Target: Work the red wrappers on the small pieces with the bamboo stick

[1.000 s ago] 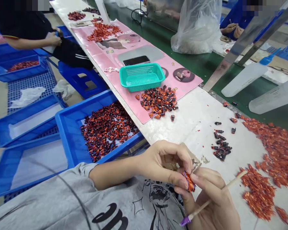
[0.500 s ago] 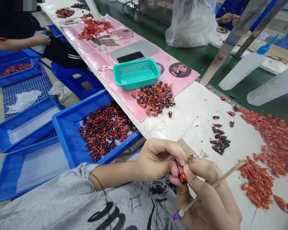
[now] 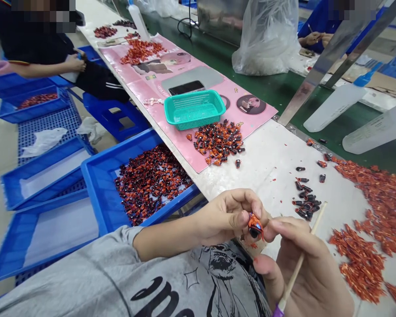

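Note:
Between the thumb and fingers of my left hand (image 3: 229, 218) is a small orange-and-black plastic part (image 3: 255, 223), its dark open end facing me. My right hand (image 3: 312, 264) holds a thin wooden stick (image 3: 300, 264), purple at its lower end, laid across the palm. The right index fingertip touches or nearly touches the part's side, while the thumb is held away from it. To the right on the table lie a small group of black parts (image 3: 306, 202) and a pile of orange-red pieces (image 3: 359, 264).
A green basket (image 3: 194, 110) stands on a pink mat (image 3: 198, 165) beside a heap of assembled parts (image 3: 219, 143). A blue tray (image 3: 95, 193) of similar parts sits left of the table. Two white squeeze bottles (image 3: 336, 105) lean at right. Co-workers sit at left and far right.
The part has turned so its dark open end shows. My right thumb has come off it and the right hand has opened somewhat, with the stick now more upright. The view shifted slightly.

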A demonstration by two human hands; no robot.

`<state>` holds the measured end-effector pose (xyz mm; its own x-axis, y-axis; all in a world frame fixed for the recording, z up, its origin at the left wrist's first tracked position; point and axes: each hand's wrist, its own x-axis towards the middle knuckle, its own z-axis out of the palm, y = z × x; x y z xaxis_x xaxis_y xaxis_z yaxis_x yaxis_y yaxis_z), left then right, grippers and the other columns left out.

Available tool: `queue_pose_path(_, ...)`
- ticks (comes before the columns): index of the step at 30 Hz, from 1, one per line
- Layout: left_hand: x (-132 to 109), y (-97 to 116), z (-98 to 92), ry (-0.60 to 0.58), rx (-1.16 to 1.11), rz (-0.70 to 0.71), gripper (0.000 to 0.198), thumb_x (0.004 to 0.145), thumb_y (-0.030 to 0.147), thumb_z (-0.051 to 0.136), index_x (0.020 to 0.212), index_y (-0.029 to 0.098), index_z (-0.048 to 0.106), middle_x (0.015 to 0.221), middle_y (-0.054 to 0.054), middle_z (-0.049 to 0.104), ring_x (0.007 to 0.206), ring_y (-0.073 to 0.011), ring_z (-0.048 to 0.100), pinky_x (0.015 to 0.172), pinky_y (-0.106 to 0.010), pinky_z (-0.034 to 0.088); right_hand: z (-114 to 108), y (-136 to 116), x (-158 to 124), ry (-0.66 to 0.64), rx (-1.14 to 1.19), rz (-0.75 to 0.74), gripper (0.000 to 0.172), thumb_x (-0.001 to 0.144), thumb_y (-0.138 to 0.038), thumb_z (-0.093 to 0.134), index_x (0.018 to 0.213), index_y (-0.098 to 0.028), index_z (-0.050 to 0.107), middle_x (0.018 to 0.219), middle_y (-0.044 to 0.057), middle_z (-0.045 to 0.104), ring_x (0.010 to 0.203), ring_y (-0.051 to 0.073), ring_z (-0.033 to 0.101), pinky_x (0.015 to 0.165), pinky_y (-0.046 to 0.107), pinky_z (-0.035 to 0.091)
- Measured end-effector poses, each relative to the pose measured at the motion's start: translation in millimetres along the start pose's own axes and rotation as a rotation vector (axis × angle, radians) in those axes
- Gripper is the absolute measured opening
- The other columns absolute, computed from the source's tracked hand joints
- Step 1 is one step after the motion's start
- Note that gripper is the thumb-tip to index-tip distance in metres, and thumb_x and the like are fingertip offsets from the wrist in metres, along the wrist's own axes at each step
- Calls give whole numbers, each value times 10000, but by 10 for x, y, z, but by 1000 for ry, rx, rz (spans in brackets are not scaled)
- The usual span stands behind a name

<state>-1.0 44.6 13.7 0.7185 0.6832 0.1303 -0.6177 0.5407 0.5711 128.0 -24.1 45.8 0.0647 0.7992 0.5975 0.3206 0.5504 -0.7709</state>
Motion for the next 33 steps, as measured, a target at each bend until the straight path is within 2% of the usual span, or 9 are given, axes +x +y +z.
queue_pose_path(3, 4, 62, -26, 62, 194, 106, 399, 773, 465, 825, 786, 165, 562, 699, 13, 580, 622, -86, 563, 582, -179, 472, 13, 11, -3, 91, 2, 40, 202, 934, -309, 698, 1067, -184, 612, 847, 37, 638, 818, 150, 640, 731, 253, 555)
queue_pose_path(5, 5, 111, -44, 77, 387, 234, 372, 776, 441, 825, 760, 170, 572, 702, -1, 600, 667, -109, 585, 641, -220, 485, 30, 19, -5, 71, 6, 109, 186, 980, -377, 621, 967, -195, 587, 813, 28, 620, 764, 134, 635, 662, 219, 532)
queue_pose_path(9, 1, 223, -60, -13, 787, 537, 207, 845, 313, 776, 773, 195, 623, 741, -21, 688, 727, -133, 636, 775, -291, 482, 100, 22, -25, -99, 81, 228, 343, 1015, -527, 484, 898, -213, 559, 711, -21, 568, 545, 86, 508, 498, 186, 424)
queue_pose_path(13, -14, 318, -46, -120, 1042, 682, 90, 862, 224, 718, 896, 217, 635, 790, -33, 725, 728, -151, 657, 807, -314, 474, 186, -6, -36, -76, 78, 318, 386, 1038, -469, 458, 761, -208, 525, 613, -43, 477, 511, 78, 445, 474, 185, 357)
queue_pose_path(15, -26, 337, -39, -105, 1106, 694, 90, 850, 247, 685, 905, 217, 620, 767, -38, 708, 707, -166, 635, 784, -323, 473, 199, -1, -31, -60, 76, 294, 339, 1038, -445, 469, 808, -213, 562, 635, -37, 509, 532, 84, 479, 494, 186, 385)
queue_pose_path(21, -70, 299, -37, -105, 1239, 670, 25, 812, 223, 574, 788, 220, 578, 630, -20, 618, 556, -153, 514, 677, -328, 454, 116, 99, -14, -211, 16, 130, 186, 1043, -335, 473, 958, -224, 596, 765, -5, 619, 633, 109, 589, 566, 198, 467)
queue_pose_path(24, -78, 278, -48, -108, 1290, 698, 50, 795, 189, 570, 757, 222, 568, 605, -14, 595, 544, -151, 498, 654, -325, 445, 117, 112, -61, -206, -30, 125, 210, 1047, -368, 464, 1018, -218, 607, 816, 11, 633, 679, 123, 601, 589, 220, 469)
queue_pose_path(28, -46, 200, -79, -86, 1317, 869, 96, 819, 210, 575, 739, 216, 523, 579, 14, 544, 523, -128, 452, 606, -303, 422, 194, 85, -119, -165, -45, 227, 340, 1048, -485, 409, 984, -232, 626, 780, 2, 604, 660, 138, 572, 617, 257, 462)
queue_pose_path(33, 33, -15, -107, -8, 1238, 1043, 169, 843, 277, 536, 708, 215, 457, 528, 54, 380, 471, -102, 356, 491, -268, 341, 246, 38, -105, -124, 22, 263, 351, 1027, -478, 468, 931, -231, 697, 718, 3, 580, 625, 137, 550, 584, 246, 437)
